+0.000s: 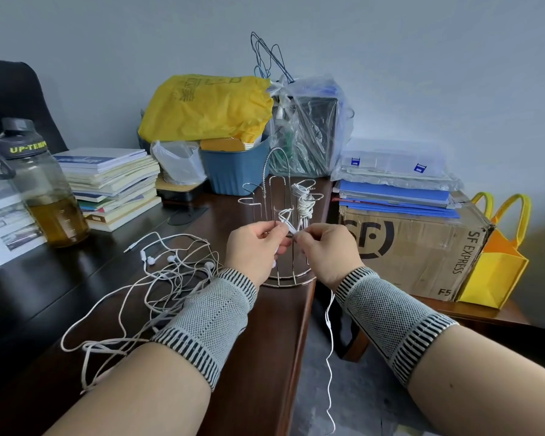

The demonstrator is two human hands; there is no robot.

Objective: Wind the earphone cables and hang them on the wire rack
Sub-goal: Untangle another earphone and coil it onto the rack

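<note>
Earphone winding at the wire rack [280,215].
Left hand [255,247] and right hand [324,247] both pinch one white cable [285,223], apparently mid-coil, tail hanging at 6 o'clock; wound bundle [304,199] hangs at 1 o'clock, loose earphones [170,265] on the desk [265,325] at 9 o'clock. Box [416,247] reads "SF EXPRESS"; bottle [35,184] "UP-TEM…".

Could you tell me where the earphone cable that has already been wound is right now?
In the head view the wound cable bundle hangs on the right side of the wire rack, just beyond the right hand.
</note>
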